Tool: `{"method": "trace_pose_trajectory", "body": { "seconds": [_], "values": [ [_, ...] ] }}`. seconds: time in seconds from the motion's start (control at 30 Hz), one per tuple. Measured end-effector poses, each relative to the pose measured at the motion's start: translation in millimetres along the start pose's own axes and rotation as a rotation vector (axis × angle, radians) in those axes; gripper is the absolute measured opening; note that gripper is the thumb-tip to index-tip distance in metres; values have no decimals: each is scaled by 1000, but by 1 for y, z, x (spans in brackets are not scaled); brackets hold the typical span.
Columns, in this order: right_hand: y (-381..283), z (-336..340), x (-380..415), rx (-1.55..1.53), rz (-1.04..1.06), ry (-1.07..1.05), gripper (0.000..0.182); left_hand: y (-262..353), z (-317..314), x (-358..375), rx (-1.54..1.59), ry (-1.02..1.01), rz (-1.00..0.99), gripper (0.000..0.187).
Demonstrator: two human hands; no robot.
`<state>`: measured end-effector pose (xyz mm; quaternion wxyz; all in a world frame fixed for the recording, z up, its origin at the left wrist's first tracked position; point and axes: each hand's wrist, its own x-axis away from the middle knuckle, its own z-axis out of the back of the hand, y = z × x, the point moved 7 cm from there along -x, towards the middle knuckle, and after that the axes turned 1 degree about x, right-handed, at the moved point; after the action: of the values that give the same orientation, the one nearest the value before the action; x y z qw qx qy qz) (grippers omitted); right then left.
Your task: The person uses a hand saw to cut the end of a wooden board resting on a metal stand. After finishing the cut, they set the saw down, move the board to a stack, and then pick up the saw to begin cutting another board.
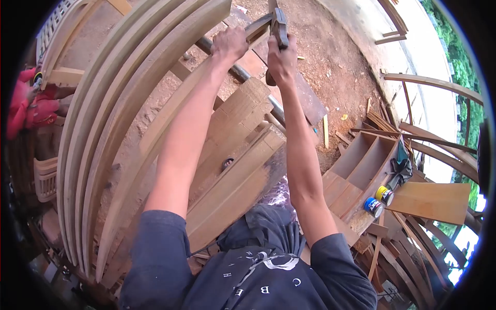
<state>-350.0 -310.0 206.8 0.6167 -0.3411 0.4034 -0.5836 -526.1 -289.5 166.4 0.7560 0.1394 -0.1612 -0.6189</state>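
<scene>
My left hand (230,46) is closed over the far end of a long curved wooden piece (150,142), which runs back toward me under my left arm. Its end (258,28) sticks out past my knuckles, close to the saw. In my right hand (282,61) is the dark handle of a handsaw (279,30), with fingers wrapped round it. The blade points away from me and is cut off by the top of the view. A metal pipe (241,73) passes beneath both forearms, beside a wooden workbench (232,111).
Several curved wooden pieces (116,98) stand side by side on the left. A person in red (33,106) is at the far left. To the right are a wooden compartment box (356,160), a blue can (373,206), a yellow can (384,195) and stacked offcuts. Sawdust covers the ground (336,77).
</scene>
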Motion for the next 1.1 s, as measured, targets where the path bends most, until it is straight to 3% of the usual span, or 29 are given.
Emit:
{"method": "trace_pose_trajectory", "body": {
  "seconds": [0.07, 0.13, 0.2, 0.27, 0.37, 0.4, 0.47, 0.57, 0.67, 0.77, 0.83, 0.9, 1.03, 1.1],
  "values": [
    [-4, 17, 36, 17, -73, -36, 37, 1, -2, 3, 6, -2, -51, 27],
    [-16, 55, 133, 12, -59, -17, 35, -4, -7, -3, 1, 22, -25, 43],
    [-29, 99, 219, -9, -249, -99, 39, -1, 1, -3, 35, 13, -6, 45],
    [-48, 120, 255, 19, -67, -43, 41, -2, -4, 3, 32, -58, 30, 43],
    [-12, 87, 211, 28, -33, -36, 39, -5, -9, -1, 40, -71, 53, 42],
    [10, 60, 172, -123, -88, -31, 35, -8, -13, -2, 41, -62, 60, 42],
    [15, 19, 79, -33, 136, 58, 30, -8, -12, -5, -1, 36, 38, 41],
    [4, -7, 0, 20, 66, 56, 33, -4, 1, -3, -10, 13, 44, 40],
    [-7, 13, 6, 60, -11, -24, 35, -1, -4, 2, -6, -36, 23, 42],
    [-14, 62, 136, 31, -32, -24, 31, 2, -3, 3, -41, -19, 1, 43],
    [-28, 104, 217, 41, -203, -92, 38, 0, -3, 2, -26, -14, 22, 44],
    [-36, 127, 253, 64, -3, -55, 42, 0, -4, 4, -14, -16, 25, 44],
    [-8, 77, 177, 2, -96, -82, 39, -9, -13, -1, -13, 7, 39, 45],
    [18, 28, 78, -3, 57, 7, 30, -4, -7, -2, -17, 22, 20, 44]
  ]
}}
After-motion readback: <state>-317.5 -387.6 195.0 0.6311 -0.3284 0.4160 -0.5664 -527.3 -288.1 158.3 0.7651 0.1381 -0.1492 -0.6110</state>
